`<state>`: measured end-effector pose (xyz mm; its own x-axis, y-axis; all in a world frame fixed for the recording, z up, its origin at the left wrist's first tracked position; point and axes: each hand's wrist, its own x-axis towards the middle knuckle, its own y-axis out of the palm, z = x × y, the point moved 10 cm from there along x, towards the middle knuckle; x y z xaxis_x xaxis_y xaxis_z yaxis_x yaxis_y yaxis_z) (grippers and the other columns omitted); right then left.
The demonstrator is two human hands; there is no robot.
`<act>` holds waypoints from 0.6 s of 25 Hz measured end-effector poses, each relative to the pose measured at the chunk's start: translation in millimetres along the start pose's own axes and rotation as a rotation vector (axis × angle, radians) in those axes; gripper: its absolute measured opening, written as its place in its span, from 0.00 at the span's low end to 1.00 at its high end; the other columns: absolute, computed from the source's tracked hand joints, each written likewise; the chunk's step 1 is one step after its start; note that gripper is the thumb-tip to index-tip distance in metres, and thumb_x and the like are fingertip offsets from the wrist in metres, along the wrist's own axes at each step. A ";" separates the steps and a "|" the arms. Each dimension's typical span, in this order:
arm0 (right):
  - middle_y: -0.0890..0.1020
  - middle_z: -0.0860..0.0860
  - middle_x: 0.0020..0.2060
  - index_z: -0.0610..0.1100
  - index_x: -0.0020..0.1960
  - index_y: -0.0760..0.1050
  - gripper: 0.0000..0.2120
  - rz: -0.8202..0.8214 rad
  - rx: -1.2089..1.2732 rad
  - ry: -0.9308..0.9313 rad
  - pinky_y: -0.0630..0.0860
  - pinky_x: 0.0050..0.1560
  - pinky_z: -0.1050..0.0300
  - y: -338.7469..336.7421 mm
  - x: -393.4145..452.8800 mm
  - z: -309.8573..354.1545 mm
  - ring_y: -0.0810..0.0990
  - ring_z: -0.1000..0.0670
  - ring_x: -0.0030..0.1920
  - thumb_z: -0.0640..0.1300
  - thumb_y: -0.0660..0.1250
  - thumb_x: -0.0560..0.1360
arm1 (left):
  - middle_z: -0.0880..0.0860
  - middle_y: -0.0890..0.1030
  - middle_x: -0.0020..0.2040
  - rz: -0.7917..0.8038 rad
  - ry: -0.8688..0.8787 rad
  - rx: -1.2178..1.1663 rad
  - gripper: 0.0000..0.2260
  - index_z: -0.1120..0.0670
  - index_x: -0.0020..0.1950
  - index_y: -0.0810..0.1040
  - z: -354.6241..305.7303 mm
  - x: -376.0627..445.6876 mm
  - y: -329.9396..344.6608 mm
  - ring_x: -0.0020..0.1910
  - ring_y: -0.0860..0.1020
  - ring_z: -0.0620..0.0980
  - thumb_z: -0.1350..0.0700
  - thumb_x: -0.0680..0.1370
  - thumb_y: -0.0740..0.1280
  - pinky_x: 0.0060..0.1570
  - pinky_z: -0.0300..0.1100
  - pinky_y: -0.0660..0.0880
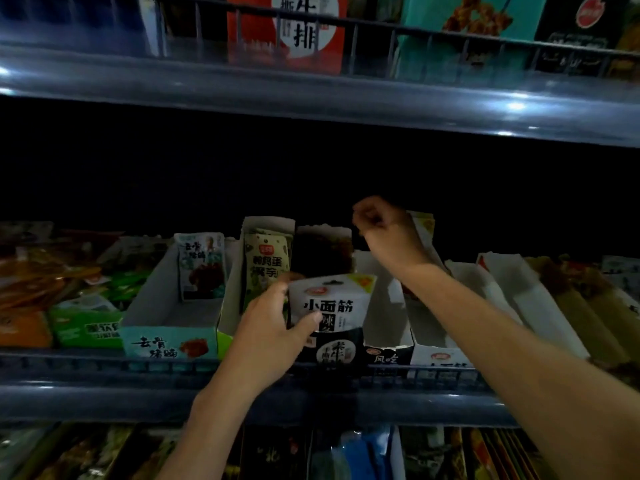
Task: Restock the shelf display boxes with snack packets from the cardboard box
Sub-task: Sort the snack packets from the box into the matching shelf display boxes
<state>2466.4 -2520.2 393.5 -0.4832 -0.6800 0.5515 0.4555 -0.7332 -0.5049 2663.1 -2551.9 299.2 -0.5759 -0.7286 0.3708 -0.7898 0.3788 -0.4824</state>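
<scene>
My left hand [273, 323] grips a stack of white and black snack packets [332, 303] in front of the middle shelf. Behind the stack stands a black display box [325, 351] with dark packets at its back. My right hand [384, 226] reaches deep over the white display box [436, 356] on the right, fingers curled; whether it holds a packet is hidden in the dark. A teal display box [166, 341] with one upright packet [202, 265] sits left of a green-edged box [225, 337] holding pale green packets [266, 265]. The cardboard box is out of view.
A blue shelf rail [104, 368] runs along the front edge. Loose orange and green packets [62, 306] lie at the left, long yellow-green packets [595, 313] at the right. An upper shelf [311, 88] carries large boxes; a lower shelf [104, 452] holds more packets.
</scene>
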 end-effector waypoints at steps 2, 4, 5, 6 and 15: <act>0.81 0.46 0.47 0.47 0.53 0.75 0.15 0.184 0.263 0.076 0.75 0.41 0.66 3.6 -45.3 2.5 0.79 0.60 0.40 0.29 0.56 0.80 | 0.38 0.77 0.57 0.021 -0.049 -0.079 0.16 0.40 0.64 0.70 7.1 0.3 4.3 0.57 0.75 0.41 0.51 0.79 0.69 0.48 0.30 0.71; 0.79 0.56 0.46 0.57 0.53 0.73 0.23 0.465 0.236 0.157 0.71 0.35 0.72 12.2 -90.6 2.9 0.77 0.65 0.37 0.28 0.58 0.77 | 0.42 0.76 0.61 0.034 -0.081 -0.132 0.19 0.41 0.67 0.68 14.2 1.2 10.1 0.61 0.74 0.44 0.52 0.79 0.69 0.57 0.39 0.74; 0.77 0.59 0.45 0.61 0.53 0.70 0.25 0.562 0.180 0.159 0.70 0.32 0.73 16.5 -105.4 -1.6 0.76 0.67 0.35 0.29 0.60 0.77 | 0.43 0.76 0.62 0.045 -0.105 -0.139 0.20 0.41 0.67 0.68 17.8 1.6 13.1 0.63 0.74 0.46 0.53 0.79 0.70 0.62 0.45 0.74; 0.76 0.62 0.45 0.64 0.53 0.68 0.26 0.618 0.130 0.141 0.70 0.32 0.74 18.4 -113.6 -4.3 0.76 0.69 0.34 0.31 0.63 0.77 | 0.45 0.75 0.63 0.057 -0.126 -0.123 0.21 0.41 0.67 0.67 21.5 1.5 16.6 0.64 0.73 0.48 0.53 0.78 0.71 0.65 0.49 0.73; 0.80 0.68 0.43 0.60 0.49 0.79 0.09 0.420 0.016 0.064 0.69 0.44 0.79 25.7 -101.1 -19.7 0.75 0.73 0.43 0.49 0.74 0.73 | 0.46 0.64 0.72 0.138 -0.207 -0.015 0.25 0.28 0.64 0.64 30.1 -0.6 19.0 0.75 0.59 0.57 0.44 0.69 0.66 0.74 0.60 0.58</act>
<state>2512.3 -2470.4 311.7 -0.2987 -0.9189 0.2577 0.6336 -0.3929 -0.6665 2654.8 -2561.4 265.9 -0.6241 -0.7703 0.1305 -0.7105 0.4901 -0.5050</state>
